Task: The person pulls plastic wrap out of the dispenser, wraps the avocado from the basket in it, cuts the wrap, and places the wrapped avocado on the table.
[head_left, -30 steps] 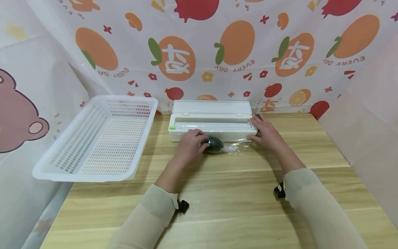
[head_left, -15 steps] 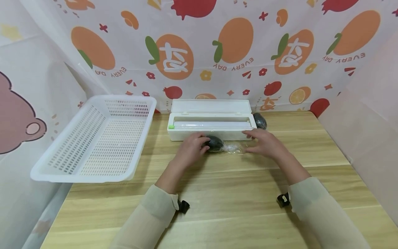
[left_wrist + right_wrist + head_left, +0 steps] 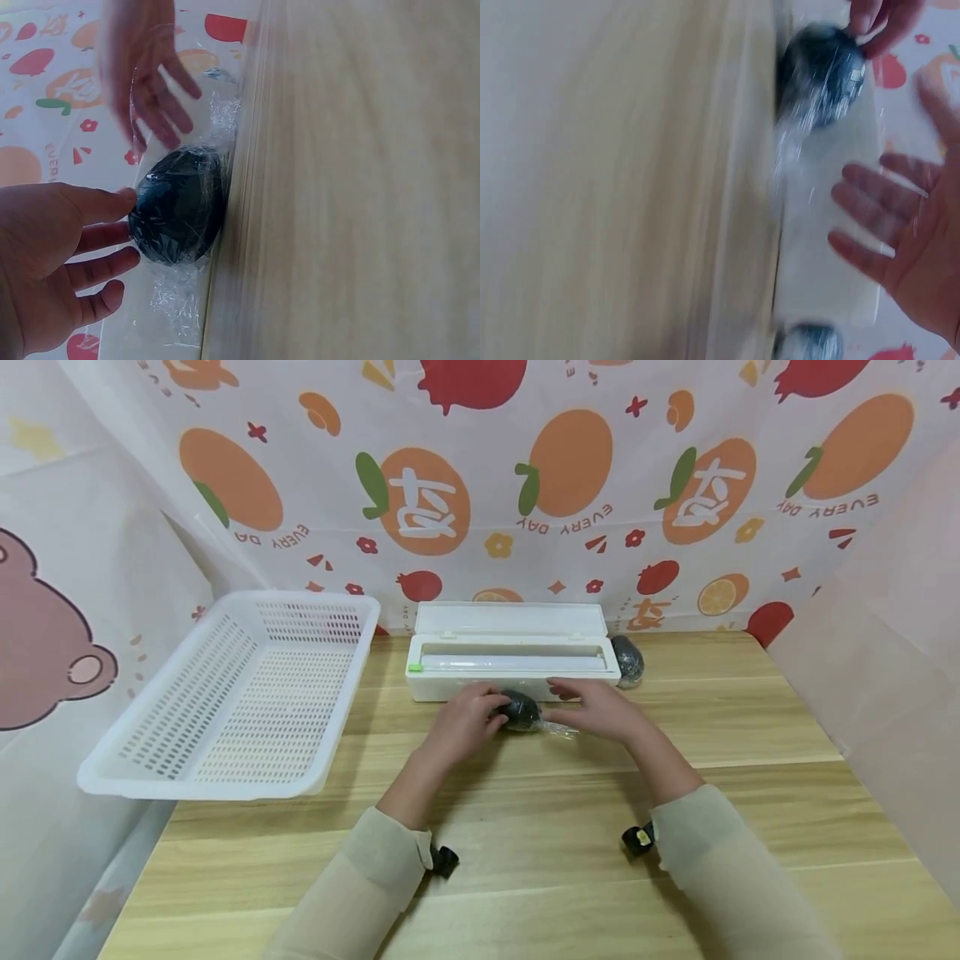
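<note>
A dark avocado (image 3: 521, 711) wrapped in clear cling film (image 3: 177, 300) lies on the table, close in front of a white cling film dispenser (image 3: 517, 687) whose lid stands up. With thumb and fingers my left hand (image 3: 463, 720) holds its left end, as the left wrist view also shows. Twisted film trails from both ends of the avocado. My right hand (image 3: 600, 708) is just beyond its right end, fingers spread and apart, over the loose film tail (image 3: 560, 728). In the right wrist view the right palm shows with nothing in it.
A second film-wrapped dark avocado (image 3: 628, 661) sits by the dispenser's right end. At the left stands a white perforated basket (image 3: 341, 714). Behind everything hangs a fruit-patterned cloth (image 3: 495, 468); the wooden table (image 3: 540, 835) spreads out in front.
My right hand has come away from the dispenser's right end and moved left to the wrapped avocado, uncovering the second one. My left hand has stayed at the avocado, shifting slightly.
</note>
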A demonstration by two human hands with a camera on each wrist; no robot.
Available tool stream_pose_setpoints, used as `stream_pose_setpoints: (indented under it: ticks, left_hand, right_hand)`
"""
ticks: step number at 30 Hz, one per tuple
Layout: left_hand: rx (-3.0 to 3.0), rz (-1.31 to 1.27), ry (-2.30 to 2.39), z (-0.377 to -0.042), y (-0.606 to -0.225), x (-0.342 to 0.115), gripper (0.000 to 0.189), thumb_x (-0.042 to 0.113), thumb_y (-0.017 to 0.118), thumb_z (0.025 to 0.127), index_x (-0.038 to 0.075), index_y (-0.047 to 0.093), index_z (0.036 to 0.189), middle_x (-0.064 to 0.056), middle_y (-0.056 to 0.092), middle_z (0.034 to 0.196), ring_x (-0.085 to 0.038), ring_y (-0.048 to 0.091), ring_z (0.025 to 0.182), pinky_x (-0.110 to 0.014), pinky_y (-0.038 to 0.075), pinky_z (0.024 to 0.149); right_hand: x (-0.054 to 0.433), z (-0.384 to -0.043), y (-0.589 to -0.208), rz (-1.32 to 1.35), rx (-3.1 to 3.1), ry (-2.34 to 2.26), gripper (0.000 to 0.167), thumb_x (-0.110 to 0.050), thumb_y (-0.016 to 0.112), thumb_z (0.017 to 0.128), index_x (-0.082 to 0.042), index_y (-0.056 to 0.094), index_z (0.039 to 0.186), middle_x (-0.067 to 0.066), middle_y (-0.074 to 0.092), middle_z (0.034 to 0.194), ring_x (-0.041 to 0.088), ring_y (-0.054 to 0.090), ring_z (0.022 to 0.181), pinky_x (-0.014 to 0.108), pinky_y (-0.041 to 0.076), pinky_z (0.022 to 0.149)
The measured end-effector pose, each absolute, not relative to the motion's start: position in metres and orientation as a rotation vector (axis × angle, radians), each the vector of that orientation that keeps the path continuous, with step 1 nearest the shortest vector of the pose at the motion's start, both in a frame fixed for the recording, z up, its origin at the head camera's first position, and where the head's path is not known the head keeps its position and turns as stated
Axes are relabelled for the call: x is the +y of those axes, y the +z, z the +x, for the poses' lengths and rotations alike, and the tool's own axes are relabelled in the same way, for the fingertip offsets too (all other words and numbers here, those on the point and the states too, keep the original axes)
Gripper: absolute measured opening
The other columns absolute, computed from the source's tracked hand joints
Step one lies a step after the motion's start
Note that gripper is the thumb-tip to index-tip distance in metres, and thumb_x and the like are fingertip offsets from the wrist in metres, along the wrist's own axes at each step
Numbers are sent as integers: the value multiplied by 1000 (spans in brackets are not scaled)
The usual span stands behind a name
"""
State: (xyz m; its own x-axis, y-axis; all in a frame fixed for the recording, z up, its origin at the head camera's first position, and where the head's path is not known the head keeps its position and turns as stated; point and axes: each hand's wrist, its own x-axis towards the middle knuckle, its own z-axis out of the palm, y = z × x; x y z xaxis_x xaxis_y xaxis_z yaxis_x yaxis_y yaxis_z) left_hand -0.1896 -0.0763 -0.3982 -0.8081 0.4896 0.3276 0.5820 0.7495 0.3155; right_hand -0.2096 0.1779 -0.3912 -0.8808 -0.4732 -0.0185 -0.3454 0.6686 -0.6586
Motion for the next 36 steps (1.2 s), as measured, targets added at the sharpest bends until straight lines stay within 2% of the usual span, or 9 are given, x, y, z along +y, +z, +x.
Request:
stream_pose_setpoints:
  ticks: [6,13,19,24,29,33,36]
  left_hand:
    - [-2734,-871,-606,-188,-402,-73,25,17,75,88,8,74,111,-7,67,113,-25,63,106,-37,52,94]
    - [-2729,-883,-626,-188,-404,-69,27,16,74,89,8,73,114,-7,66,114,-24,62,107,-36,51,94]
    - [-2718,-860,-635,-190,-401,-69,25,16,73,90,7,74,113,-8,66,111,-25,61,104,-36,51,92]
    - [-2682,-847,-657,-189,-401,-69,22,14,75,88,7,74,108,-7,68,107,-25,62,102,-36,51,90]
    - [-2542,-825,-665,-189,-400,-69,23,11,79,83,7,73,105,-6,66,103,-25,60,98,-36,51,86]
    - [-2453,-860,-637,-192,-395,-70,32,11,85,76,7,73,106,-9,64,107,-28,59,101,-39,50,89]
    - [-2529,-898,-594,-194,-392,-73,35,14,86,75,8,73,107,-8,65,108,-27,60,103,-40,50,90]
  right_hand:
    - [147,-211,-396,-574,2860,-918,42,-33,67,94,-12,64,130,8,70,117,23,66,103,42,53,89]
    - [140,-206,-406,-531,2942,-1132,14,-14,69,92,-11,77,103,5,72,99,22,67,93,39,55,83]
    - [137,-206,-411,-697,2851,-1304,15,-17,75,87,-9,75,100,5,70,90,17,63,82,33,55,74]
    - [133,-206,-417,-816,2824,-1319,17,-15,81,81,-8,71,92,4,62,80,15,54,73,28,47,67]
    - [128,-203,-417,-798,2853,-1302,15,-13,81,81,-10,69,88,4,59,80,16,52,73,29,45,66]
    - [126,-203,-416,-818,2864,-1257,13,-12,81,81,-11,69,86,3,60,81,16,54,75,30,46,67]
    - [123,-200,-416,-840,2866,-1222,12,-12,82,80,-13,70,84,1,61,80,15,54,75,28,46,67]
